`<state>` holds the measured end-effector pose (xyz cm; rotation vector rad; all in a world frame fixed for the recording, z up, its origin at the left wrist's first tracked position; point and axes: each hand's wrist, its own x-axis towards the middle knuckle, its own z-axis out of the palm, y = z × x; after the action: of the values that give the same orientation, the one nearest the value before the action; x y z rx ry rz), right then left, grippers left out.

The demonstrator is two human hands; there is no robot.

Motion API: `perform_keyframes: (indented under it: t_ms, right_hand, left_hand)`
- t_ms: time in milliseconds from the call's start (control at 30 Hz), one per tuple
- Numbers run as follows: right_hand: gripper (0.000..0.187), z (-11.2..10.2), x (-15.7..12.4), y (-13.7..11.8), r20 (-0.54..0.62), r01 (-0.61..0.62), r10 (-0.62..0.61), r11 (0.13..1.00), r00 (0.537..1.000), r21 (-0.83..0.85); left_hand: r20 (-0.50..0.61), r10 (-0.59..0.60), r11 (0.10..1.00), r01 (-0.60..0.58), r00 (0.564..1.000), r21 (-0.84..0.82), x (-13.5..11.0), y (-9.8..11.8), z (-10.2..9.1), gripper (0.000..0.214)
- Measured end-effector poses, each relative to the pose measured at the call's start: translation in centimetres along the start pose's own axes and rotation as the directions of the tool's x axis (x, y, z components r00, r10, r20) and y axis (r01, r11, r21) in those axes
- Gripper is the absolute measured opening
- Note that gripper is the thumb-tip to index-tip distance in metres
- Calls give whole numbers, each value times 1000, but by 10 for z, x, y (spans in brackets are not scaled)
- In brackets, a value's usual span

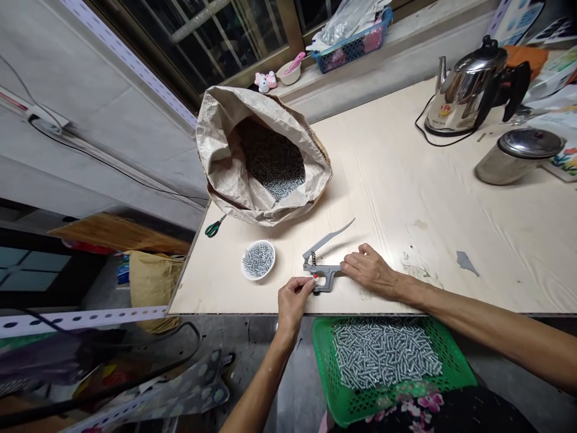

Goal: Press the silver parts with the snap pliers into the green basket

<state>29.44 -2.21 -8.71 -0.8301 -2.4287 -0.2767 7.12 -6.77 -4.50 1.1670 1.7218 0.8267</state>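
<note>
Grey snap-fastener pliers (328, 274) lie near the front edge of the table, their upper lever raised at an angle and a dark spring near the hinge. My right hand (370, 272) grips the end of the lower handle. At the pliers' jaw, beside a small red spot, the fingers of my left hand (292, 302) are pinched together; whatever is between them is too small to make out. Left of the pliers stands a white bowl (258, 260) full of small silvery metal pieces. Below the table edge, a green basket (323, 361) holds many screw-like or spring-like metal pieces.
A large open sack (220, 156) with metal pieces inside stands behind the bowl. Green-handled scissors (213, 228) lie at the left table edge. A steel kettle (469, 84) and a lidded metal canister (509, 159) stand at the back right. A blue basket (354, 45) rests on the windowsill.
</note>
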Motion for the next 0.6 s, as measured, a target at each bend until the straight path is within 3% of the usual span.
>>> perform_keyframes:
  t_ms: [167,400,600]
  right_hand:
    - [32,-2,2,0,-21,-3,2,1000,1000,-17]
    - [34,-2,5,0,38,-54,52,998,998,33]
    - [28,0,6,1,126,-54,49,998,991,34]
  left_hand:
    - [45,-54,998,52,998,31,4,7,0,38]
    - [124,-116,989,103,986,107,14,8,-3,39]
    - [287,-307,943,250,907,218,19,19,-9,36]
